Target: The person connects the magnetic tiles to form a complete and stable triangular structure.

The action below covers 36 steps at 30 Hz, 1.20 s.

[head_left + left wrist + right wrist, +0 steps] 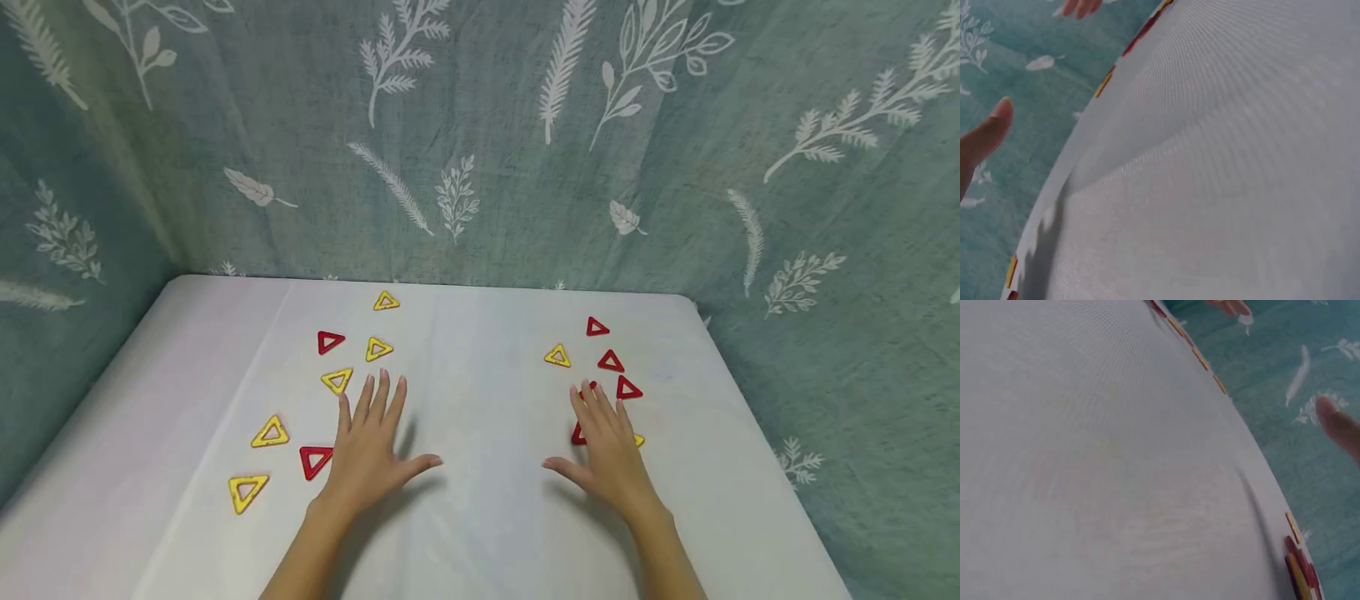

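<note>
Both hands hover palm down above a white table, fingers spread and holding nothing. My left hand (369, 454) is beside a red triangle (316, 461), with a yellow triangle (337, 381) just beyond its fingertips. My right hand (609, 450) partly hides a red triangle (578, 434) and a yellow triangle (638, 439). Another red triangle (628, 388) lies just past its fingers. In the left wrist view, the left thumb (988, 134) stands out at the left edge. The right wrist view shows the right thumb (1338, 425) at the right edge.
More hollow triangles lie left, including yellow ones (270, 432) (247, 492) and a red one (330, 342). On the right are another yellow triangle (557, 356) and a red triangle (597, 327). A green leaf-patterned cloth (495, 208) hangs behind the white table (480, 517).
</note>
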{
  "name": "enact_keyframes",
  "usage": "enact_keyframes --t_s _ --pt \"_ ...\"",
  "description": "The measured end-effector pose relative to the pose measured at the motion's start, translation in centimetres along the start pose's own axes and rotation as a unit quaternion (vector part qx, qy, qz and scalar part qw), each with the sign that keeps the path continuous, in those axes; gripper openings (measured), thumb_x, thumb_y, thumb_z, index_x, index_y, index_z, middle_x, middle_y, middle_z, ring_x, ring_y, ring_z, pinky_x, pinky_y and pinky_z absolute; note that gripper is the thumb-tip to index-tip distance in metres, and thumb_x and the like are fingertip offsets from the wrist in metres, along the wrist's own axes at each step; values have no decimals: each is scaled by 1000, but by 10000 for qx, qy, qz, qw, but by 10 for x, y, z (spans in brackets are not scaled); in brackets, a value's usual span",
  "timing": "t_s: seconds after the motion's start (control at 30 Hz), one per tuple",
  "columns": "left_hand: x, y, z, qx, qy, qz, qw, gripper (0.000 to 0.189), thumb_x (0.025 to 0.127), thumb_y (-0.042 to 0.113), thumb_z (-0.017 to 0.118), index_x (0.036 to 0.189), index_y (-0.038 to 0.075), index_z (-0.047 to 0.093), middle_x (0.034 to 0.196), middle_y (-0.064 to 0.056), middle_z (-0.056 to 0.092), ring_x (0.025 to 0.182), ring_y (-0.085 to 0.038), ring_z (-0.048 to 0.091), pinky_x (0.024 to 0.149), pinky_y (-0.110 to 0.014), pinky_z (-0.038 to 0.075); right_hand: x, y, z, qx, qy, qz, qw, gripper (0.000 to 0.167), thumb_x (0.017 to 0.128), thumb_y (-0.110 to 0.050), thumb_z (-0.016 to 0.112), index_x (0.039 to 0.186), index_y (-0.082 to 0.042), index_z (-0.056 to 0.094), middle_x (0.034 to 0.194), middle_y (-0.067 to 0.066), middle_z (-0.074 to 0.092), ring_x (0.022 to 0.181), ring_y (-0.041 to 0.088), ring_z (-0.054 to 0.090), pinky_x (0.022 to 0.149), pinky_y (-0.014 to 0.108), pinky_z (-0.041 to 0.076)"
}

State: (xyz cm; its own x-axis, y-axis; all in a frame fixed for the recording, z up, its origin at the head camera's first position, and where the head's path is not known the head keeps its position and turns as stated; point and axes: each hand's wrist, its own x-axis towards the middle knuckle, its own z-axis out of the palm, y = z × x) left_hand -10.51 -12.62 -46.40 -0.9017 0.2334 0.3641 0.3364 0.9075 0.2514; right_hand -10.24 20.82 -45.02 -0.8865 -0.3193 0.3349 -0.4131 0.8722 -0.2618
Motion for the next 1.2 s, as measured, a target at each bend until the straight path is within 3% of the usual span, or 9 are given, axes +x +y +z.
enact_keyframes --t_s 0.17,0.4,0.6,0.7,0.83,0.9,1.07,1.2 --pt "-4 -5 6 -233 507 228 9982 111 69 82 52 147 7 31 150 -20 32 138 -37 28 108 -62 10 -9 8 3 310 68 -123 9994 97 72 -55 74 143 -1 37 146 20 38 136 37 33 105 59 25" --pt "-7 -12 4 -640 1106 312 9913 104 73 80 49 147 8 33 146 -22 38 133 -40 35 107 -64 12 -20 17 5 754 17 9 9971 96 70 -47 79 143 -1 36 147 15 38 138 29 31 116 35 12" --pt "-10 -21 5 -742 1289 229 9886 102 76 81 40 142 3 41 142 -24 42 128 -45 40 102 -69 16 -25 22 3 906 313 -39 9954 92 69 -38 82 140 4 40 144 18 42 134 32 36 113 42 19" --pt "-14 -28 4 -801 1284 81 9884 98 73 69 63 138 -2 43 138 -24 46 126 -43 43 102 -68 19 -26 22 4 1006 329 43 9944 91 67 -33 84 139 4 42 142 18 44 131 33 40 111 42 23" --pt "-20 -34 3 -1117 1245 -217 9857 99 58 32 87 136 -9 42 134 -26 50 124 -41 46 105 -61 22 -27 23 5 1115 369 195 9929 88 65 -25 86 136 6 44 136 19 50 125 36 45 106 46 29" --pt "-23 -37 3 -1224 1227 -341 9843 99 57 26 89 135 -11 42 132 -27 51 122 -41 48 105 -58 24 -29 25 7 1153 409 285 9921 86 65 -22 86 135 6 45 134 20 52 121 36 46 101 50 32" --pt "-28 -45 4 -1067 1209 -480 9857 91 56 23 90 129 -12 48 123 -27 58 116 -42 52 102 -57 28 -32 27 9 1060 431 487 9922 80 64 -23 86 132 2 51 125 15 58 116 31 47 96 46 38" --pt "-29 -48 6 -977 1151 -688 9861 84 57 23 90 126 -8 54 117 -24 62 112 -39 54 99 -57 29 -35 31 4 966 109 810 9920 70 65 -25 86 125 -3 59 117 10 59 114 28 47 93 44 44"
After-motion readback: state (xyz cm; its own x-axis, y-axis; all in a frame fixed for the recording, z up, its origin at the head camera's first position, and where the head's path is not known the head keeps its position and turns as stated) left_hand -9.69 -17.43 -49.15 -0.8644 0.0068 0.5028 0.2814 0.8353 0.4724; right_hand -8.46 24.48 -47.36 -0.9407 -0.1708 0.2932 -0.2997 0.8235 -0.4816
